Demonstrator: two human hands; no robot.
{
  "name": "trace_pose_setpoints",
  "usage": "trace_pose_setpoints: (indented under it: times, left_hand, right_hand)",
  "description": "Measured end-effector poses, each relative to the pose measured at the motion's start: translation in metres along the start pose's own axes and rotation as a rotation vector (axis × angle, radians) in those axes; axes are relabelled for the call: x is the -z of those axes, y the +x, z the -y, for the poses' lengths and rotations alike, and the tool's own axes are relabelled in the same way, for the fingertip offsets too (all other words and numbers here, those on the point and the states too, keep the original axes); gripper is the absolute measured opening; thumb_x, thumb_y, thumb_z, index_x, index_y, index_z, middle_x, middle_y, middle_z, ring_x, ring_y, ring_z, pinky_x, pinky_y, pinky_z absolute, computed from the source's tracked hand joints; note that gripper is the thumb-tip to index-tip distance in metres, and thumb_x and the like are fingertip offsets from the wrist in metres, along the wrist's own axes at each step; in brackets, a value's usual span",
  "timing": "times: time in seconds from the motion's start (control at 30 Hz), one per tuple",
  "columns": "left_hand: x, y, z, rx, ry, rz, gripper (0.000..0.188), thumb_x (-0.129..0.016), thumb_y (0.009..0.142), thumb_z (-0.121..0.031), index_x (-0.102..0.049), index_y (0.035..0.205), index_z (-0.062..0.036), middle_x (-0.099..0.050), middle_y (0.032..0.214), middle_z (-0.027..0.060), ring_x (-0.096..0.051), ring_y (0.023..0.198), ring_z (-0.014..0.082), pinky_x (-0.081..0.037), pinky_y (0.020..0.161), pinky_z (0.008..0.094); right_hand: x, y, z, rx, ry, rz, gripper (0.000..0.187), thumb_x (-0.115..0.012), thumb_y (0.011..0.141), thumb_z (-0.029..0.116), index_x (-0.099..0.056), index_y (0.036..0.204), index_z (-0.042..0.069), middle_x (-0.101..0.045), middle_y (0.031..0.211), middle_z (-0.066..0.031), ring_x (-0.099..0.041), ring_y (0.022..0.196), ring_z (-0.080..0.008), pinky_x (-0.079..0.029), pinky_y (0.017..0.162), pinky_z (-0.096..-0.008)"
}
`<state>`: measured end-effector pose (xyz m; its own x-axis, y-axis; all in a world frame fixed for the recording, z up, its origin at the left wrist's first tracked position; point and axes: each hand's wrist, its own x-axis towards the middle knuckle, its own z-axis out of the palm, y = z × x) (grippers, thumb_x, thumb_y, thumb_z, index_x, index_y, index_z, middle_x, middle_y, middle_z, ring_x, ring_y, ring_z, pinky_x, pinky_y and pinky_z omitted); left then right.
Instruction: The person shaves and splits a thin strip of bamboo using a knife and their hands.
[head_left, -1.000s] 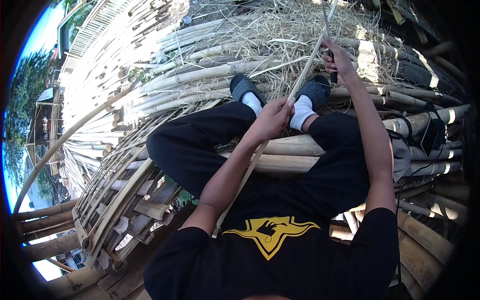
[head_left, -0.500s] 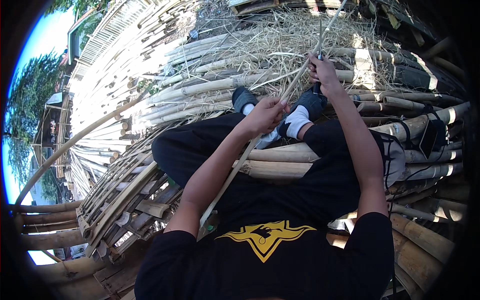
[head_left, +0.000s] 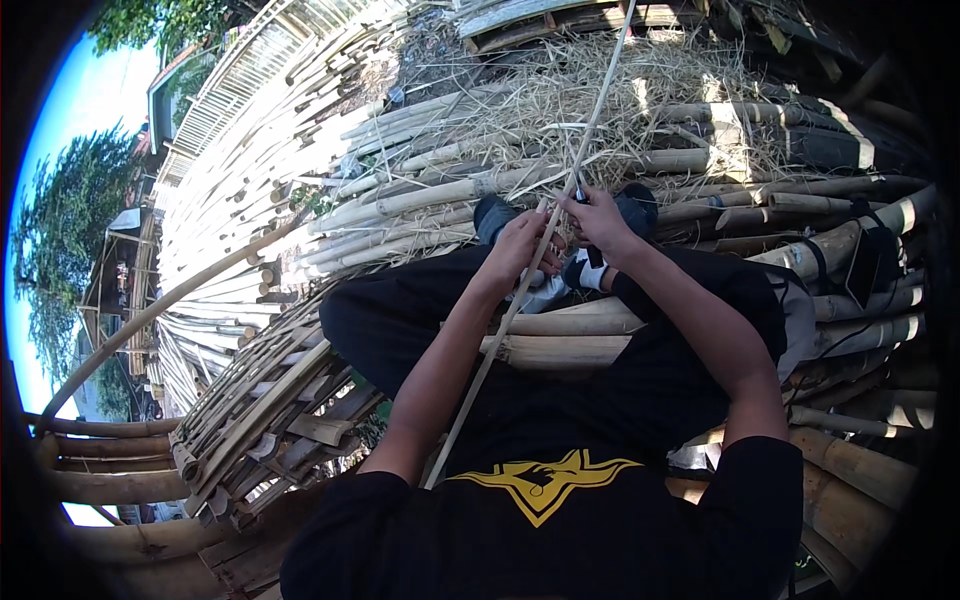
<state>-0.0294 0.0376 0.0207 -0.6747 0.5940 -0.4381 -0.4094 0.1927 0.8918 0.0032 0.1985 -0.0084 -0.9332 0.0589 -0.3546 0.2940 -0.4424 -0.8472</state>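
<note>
Bamboo strip, top cut off, gripped by left hand and right hand.

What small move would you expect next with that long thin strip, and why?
Probably sliding the left hand back along the bamboo strip. Both it and the right hand grip the strip close together above the shoes, leaving its long lower stretch unsupported across the lap.

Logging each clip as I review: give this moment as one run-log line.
left hand: grips bamboo strip | right hand: pinches same strip higher up | seat: bamboo poles | ahead: dry straw
</note>
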Motion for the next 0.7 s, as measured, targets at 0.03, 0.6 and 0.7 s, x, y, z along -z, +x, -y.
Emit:
trace_pose_setpoints:
  times: [0.03, 0.6, 0.7]
  left_hand:
    - [-0.001, -0.001, -0.002, -0.012, 0.026, -0.009, 0.045, -0.032, 0.099, -0.042, -0.050, 0.108, -0.0014, -0.060, 0.082, 0.0103, -0.061, 0.058, 0.0165, -0.054, 0.054, 0.0274]
    - [0.026, 0.035, 0.020, -0.083, -0.402, 0.263, 0.035, -0.042, 0.099, -0.032, -0.050, 0.111, -0.0004, -0.061, 0.085, 0.0092, -0.063, 0.074, 0.0208, -0.053, 0.064, 0.0302]
    - [0.018, 0.035, 0.018, -0.106, -0.425, 0.188, 0.029, -0.047, 0.097, -0.026, -0.054, 0.110, -0.0002, -0.057, 0.073, 0.0034, -0.059, 0.065, 0.0144, -0.051, 0.059, 0.0255]
  right_hand:
    - [-0.003, -0.003, 0.000, 0.000, -0.037, -0.010, 0.021, -0.058, 0.092, 0.027, -0.056, 0.087, 0.007, -0.041, 0.055, 0.0059, -0.033, 0.039, -0.0031, -0.023, 0.036, -0.0222]
    - [-0.033, -0.051, -0.035, -0.226, 0.019, 0.299, 0.028, -0.063, 0.089, 0.032, -0.055, 0.082, 0.006, -0.041, 0.053, 0.0059, -0.035, 0.040, -0.0028, -0.025, 0.036, -0.0199]
    - [-0.027, -0.043, -0.021, -0.226, -0.278, 0.194, 0.038, -0.063, 0.088, 0.038, -0.058, 0.073, 0.004, -0.042, 0.051, 0.0049, -0.039, 0.041, -0.0042, -0.027, 0.038, -0.0215]
